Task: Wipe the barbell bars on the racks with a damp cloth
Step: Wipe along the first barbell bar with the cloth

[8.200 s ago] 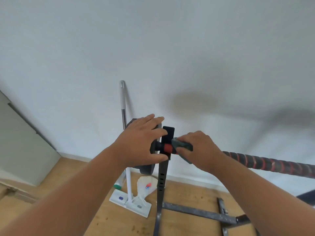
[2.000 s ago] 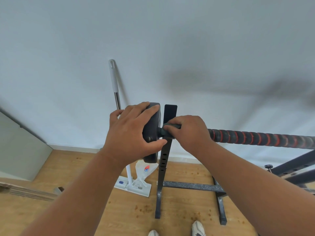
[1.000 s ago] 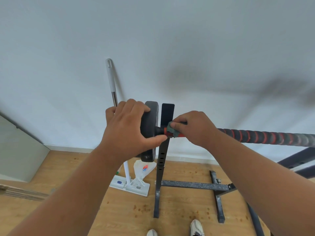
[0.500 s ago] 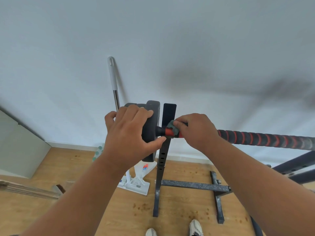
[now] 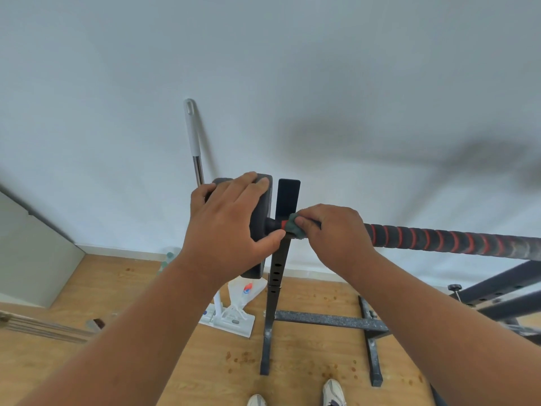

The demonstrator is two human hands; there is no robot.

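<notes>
White wall behind; your left hand (image 5: 227, 230) grips the weight plate (image 5: 261, 227), right hand (image 5: 336, 232) pinches the cloth (image 5: 294, 229) around the barbell bar (image 5: 445, 240) by the rack upright (image 5: 285, 253). Next, likely wipe rightward.

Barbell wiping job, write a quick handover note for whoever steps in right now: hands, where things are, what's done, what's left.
Left hand: grips the weight plate at the bar's end, steadying it.
Right hand: holds the damp cloth wrapped on the barbell bar, right beside the rack upright.
Done: cloth is at the bar's plate end; how much is already wiped cannot be told.
Left: likely the long red-and-black grip section running right.
</notes>
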